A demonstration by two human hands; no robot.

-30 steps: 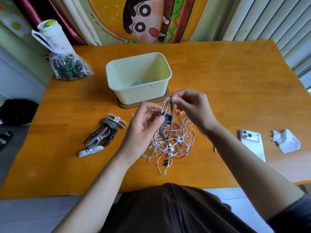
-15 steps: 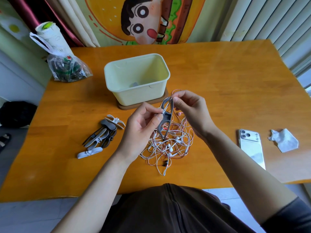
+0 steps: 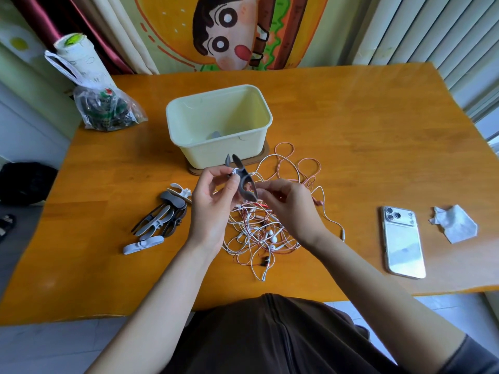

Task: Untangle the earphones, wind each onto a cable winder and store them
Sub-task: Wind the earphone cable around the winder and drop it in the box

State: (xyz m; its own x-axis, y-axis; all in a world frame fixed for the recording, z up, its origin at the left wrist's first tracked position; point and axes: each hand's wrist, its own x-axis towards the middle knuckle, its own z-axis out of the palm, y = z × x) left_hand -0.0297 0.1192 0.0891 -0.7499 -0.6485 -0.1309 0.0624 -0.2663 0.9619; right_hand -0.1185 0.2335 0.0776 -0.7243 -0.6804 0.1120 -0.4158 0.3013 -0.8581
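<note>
Grey cable winder (image 3: 244,182), curved, forked top, tilted above surface (image 3: 351,117), 6 o'clock of cream box (image 3: 224,149). Left grip (image 3: 213,201) pinches its waist; right grip (image 3: 289,209) pinches lower end. White-pink earphone tangle (image 3: 256,233) beneath. Spare winders (image 3: 164,214) at 9 o'clock.

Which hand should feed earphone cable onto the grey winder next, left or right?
Right, probably. The right hand pinches at the lower end of the grey cable winder, directly above the tangled earphones, so it can draw cable. The left hand grips the winder's middle, steadying it.
</note>
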